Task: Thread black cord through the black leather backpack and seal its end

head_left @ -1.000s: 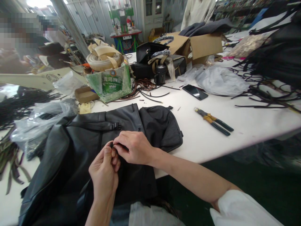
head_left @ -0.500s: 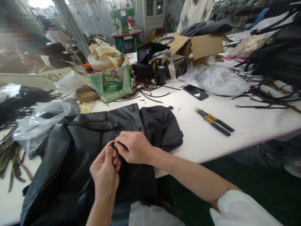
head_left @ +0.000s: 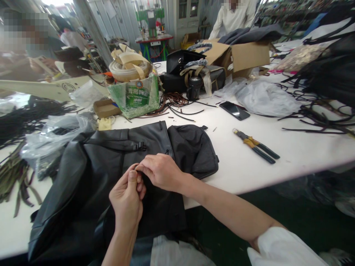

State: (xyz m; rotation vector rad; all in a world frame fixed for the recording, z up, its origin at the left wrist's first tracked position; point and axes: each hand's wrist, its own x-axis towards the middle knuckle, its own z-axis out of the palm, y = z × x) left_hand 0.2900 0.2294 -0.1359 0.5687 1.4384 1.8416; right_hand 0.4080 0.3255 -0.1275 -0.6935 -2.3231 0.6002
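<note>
1. Two hands meet over a black leather bag (head_left: 91, 177): the left hand (head_left: 127, 197) and the right hand (head_left: 161, 171) pinch the same small dark piece (head_left: 136, 168) between their fingertips, both closed on it. It is too small to tell whether it is a zipper pull or a strap end.
2. Under the hands, the bag lies flat at the near edge of the white counter (head_left: 249, 162), part of it hanging toward the person's lap. A black strap with a buckle (head_left: 116, 145) crosses its upper panel, and a rounded pocket flap (head_left: 194, 149) lies open to the right.
3. Right of the bag, well apart from it, rest pliers with yellow and black handles (head_left: 256, 146) and, farther back, a dark phone (head_left: 234, 110).
4. Behind the bag sit a green carton (head_left: 135, 96) stuffed with beige webbing, loose brown cords (head_left: 172, 101), a clear plastic bag (head_left: 55, 129) to the left and an open cardboard box (head_left: 238, 55).
5. At the far end, another person in a pale top (head_left: 235, 18) stands behind the box.
6. Likely risks: the pinched piece is tiny, so a slip of either fingertip could let it spring free; the overhanging leather could slide off the counter if pulled toward the lap; a hard tug might strain the stitching.
</note>
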